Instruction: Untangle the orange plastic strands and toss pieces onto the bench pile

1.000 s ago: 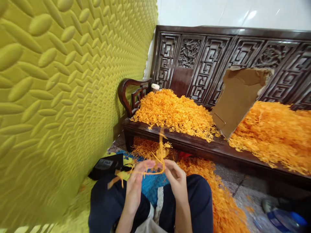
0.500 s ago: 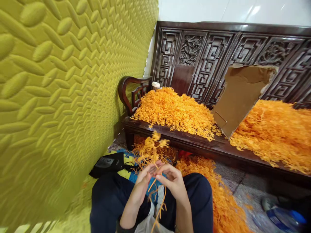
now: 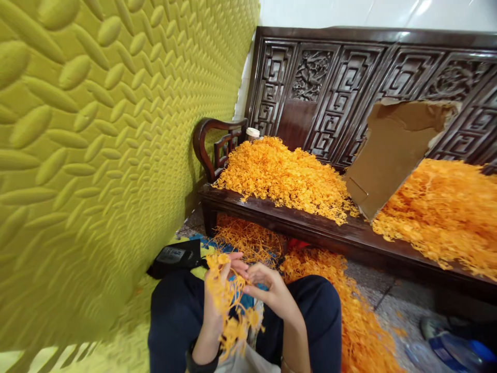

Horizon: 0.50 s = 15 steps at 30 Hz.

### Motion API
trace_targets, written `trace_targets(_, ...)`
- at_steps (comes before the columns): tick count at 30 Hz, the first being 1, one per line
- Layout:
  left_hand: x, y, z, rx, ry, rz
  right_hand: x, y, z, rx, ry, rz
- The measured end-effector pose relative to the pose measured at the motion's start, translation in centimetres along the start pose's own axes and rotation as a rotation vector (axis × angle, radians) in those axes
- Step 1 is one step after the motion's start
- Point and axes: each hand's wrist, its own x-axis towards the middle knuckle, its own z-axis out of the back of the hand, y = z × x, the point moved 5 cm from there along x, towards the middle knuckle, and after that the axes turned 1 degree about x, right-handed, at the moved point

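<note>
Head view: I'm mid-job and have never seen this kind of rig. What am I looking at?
There is no machine here, just a person working bare-handed; a camera worn on their head looks forward and down. A tangled cluster of thin orange strands hangs at the left hand; the right hand is beside it, exact contact unclear. Ahead, a dark carved wooden bench bears two loose orange heaps, with a tilted brown cardboard sheet between them.

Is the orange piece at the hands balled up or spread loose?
Spread loose: the orange piece trails down past the left hand in a long shape, with gaps showing through it; motion blur hides finer detail.
</note>
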Motion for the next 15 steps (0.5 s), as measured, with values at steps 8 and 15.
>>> trace_targets(8,0.5,0.7,0.3,-0.06,-0.096,0.142,1.1,-2.0,-0.7,0.274,-0.059,-0.124)
trace_targets(15,0.5,0.8,0.3,-0.025,-0.052,0.091,0.7,-1.5,-0.9,0.273,0.04,-0.126)
